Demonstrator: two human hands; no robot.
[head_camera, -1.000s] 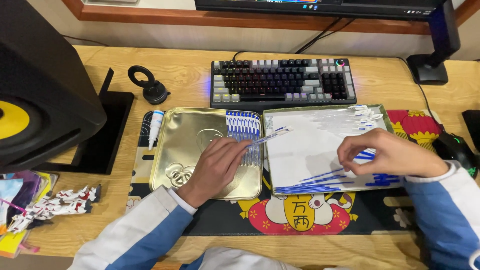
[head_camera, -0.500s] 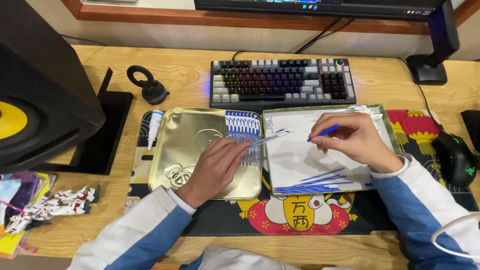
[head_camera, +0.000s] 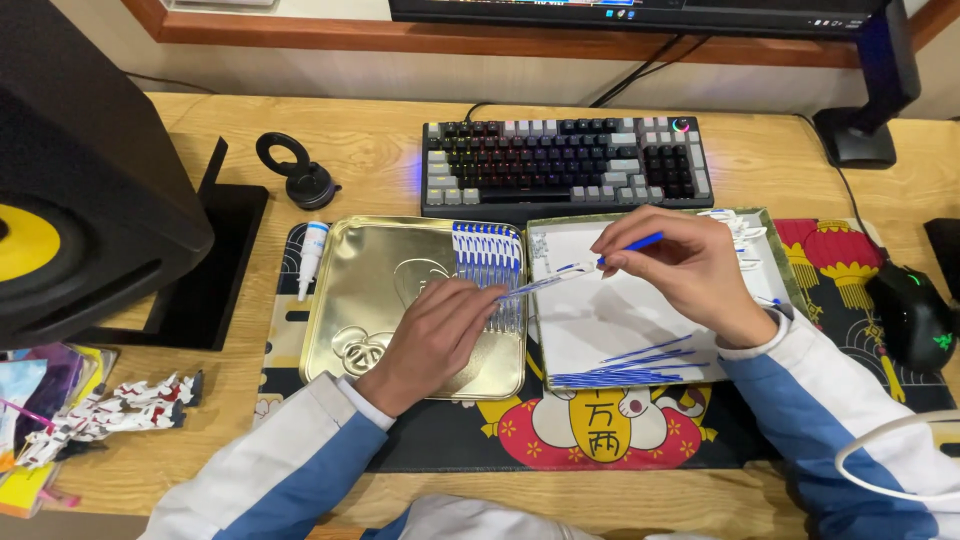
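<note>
Thin blue-and-white plastic stick (head_camera: 622, 249) is pinched in the right hand (head_camera: 690, 270) above the white-lined tin tray (head_camera: 640, 325). The left hand (head_camera: 440, 330) holds another blue stick (head_camera: 525, 289) over the gold tin lid (head_camera: 370, 290).

Warm, even indoor light falls from above onto the pale wooden desk (head_camera: 400, 150), leaving only soft shadows. The shallow gold metal tin tray (head_camera: 370, 290) throws back a dull sheen without harsh glare. The black and grey backlit keyboard (head_camera: 565, 165) casts a small violet glow at its left end. The big black speaker with a yellow cone (head_camera: 80, 170) looks bowed, probably from wide-angle distortion. Focus is sharp at the centre, slightly softer at the corners.
</note>
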